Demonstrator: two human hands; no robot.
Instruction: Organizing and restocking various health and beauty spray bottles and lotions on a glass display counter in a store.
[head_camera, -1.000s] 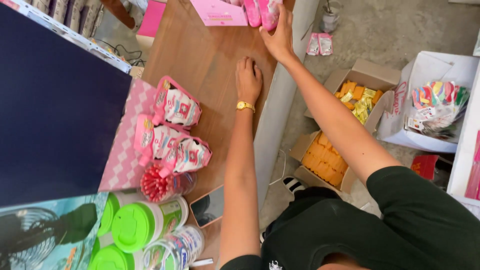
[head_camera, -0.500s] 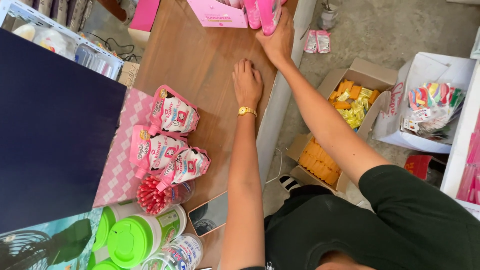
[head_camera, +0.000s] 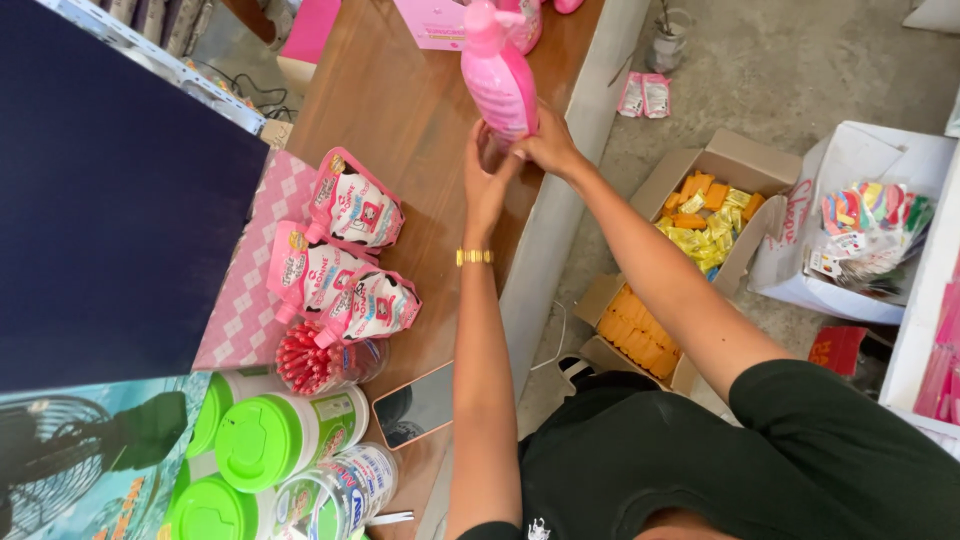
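Both hands meet on one pink pump bottle (head_camera: 497, 78) held upright just above the wooden counter (head_camera: 400, 130): the right hand (head_camera: 545, 145) is closed around its lower side, and the left hand (head_camera: 487, 180), with a gold watch (head_camera: 474, 257) at the wrist, presses its fingers against the bottle's base. Further back stands one pink box (head_camera: 432, 22), with more pink bottles beside it, cut off by the frame so their count cannot be told. Nearer, three pink spouted pouches (head_camera: 345, 255) lie overlapping on a pink checked cloth (head_camera: 250, 290). Below them stand one clear jar of red sticks (head_camera: 315, 362), three green-lidded tubs (head_camera: 270, 440), one clear printed jar (head_camera: 335, 495) and one dark phone (head_camera: 415, 405). On the floor, two open cardboard boxes (head_camera: 690, 240) hold yellow and orange packets.
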